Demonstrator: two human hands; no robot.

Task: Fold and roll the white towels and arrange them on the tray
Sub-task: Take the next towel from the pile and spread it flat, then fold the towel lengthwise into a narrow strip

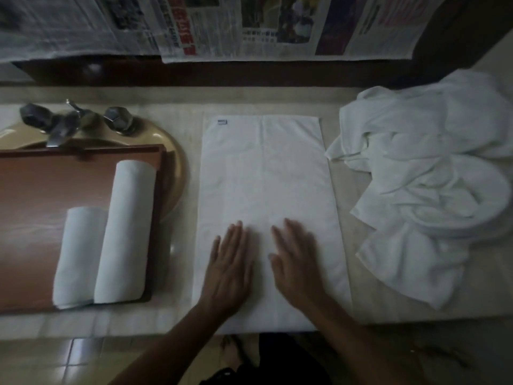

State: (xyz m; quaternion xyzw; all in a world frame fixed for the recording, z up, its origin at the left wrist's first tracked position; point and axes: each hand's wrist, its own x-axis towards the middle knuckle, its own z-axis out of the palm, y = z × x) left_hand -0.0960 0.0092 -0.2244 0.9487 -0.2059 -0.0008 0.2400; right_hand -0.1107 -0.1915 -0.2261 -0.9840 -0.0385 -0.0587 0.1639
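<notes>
Pressing flat on the folded towel [263, 195] near the worktop's [361, 309] front edge, left hand [229, 269] and right hand [298, 263] lie open, fingers straight.

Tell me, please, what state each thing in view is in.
Flat towel: folded, spread flat.
Long roll: rolled, on the tray.
Short roll: rolled, on the tray beside it.
Towel pile: crumpled, unrolled.
Left hand: open, flat on the towel.
Right hand: open, over the towel, blurred.

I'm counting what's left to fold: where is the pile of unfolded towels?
In the head view the unfolded pile lies at the right of the counter, just right of the flat towel.
</notes>
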